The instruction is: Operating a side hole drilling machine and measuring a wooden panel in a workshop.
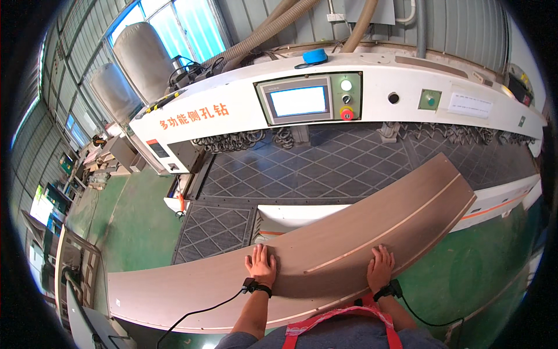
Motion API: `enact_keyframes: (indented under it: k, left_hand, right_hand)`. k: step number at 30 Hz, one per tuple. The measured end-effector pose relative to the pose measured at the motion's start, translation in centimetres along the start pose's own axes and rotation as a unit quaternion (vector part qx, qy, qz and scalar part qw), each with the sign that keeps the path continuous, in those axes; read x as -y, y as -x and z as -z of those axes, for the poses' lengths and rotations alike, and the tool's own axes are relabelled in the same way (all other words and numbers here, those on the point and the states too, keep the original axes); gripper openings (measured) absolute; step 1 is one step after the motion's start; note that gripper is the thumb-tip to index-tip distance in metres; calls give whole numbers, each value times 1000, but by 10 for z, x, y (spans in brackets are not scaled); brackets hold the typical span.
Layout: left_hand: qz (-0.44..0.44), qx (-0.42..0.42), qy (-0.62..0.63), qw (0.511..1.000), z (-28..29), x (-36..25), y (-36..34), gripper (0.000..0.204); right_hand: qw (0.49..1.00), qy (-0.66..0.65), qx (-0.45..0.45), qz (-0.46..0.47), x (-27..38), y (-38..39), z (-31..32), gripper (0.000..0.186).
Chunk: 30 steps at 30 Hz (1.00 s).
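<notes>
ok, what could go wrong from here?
1. The long brown panel might slide: the left hand and right hand lie on its face, fingers not curled around an edge.
2. The black cable from the left wristband crosses the panel and could snag if it shifts.

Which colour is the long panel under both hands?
The panel is pinkish brown, best seen in the head view.

Smooth, matt surface on wood-like panel
</notes>
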<state>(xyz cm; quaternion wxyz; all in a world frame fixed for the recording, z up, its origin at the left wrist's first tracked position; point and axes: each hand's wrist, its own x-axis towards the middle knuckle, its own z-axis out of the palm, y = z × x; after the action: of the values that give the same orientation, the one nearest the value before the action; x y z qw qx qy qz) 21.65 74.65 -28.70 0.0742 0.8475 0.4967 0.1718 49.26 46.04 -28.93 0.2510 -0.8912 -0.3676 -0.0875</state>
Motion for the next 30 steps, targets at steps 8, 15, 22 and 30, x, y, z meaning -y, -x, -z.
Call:
enact_keyframes:
  k: [8,15,22,30]
  left_hand:
    - [-12,0,-2,1000,5,-3,0,49]
    - [1,11,-1,1000,5,-4,-1,50]
    - [7,21,3,1000,7,-6,-1,50]
    - [0,0,1,1000,1,-2,-1,49]
  right_hand:
    - [1000,5,12,-8,3,0,3,42]
    - [1000,11,12,-4,0,-1,2,41]
    - [1000,5,15,-12,2,-1,4,41]
    - [999,-4,32,-22,4,-3,7,42]
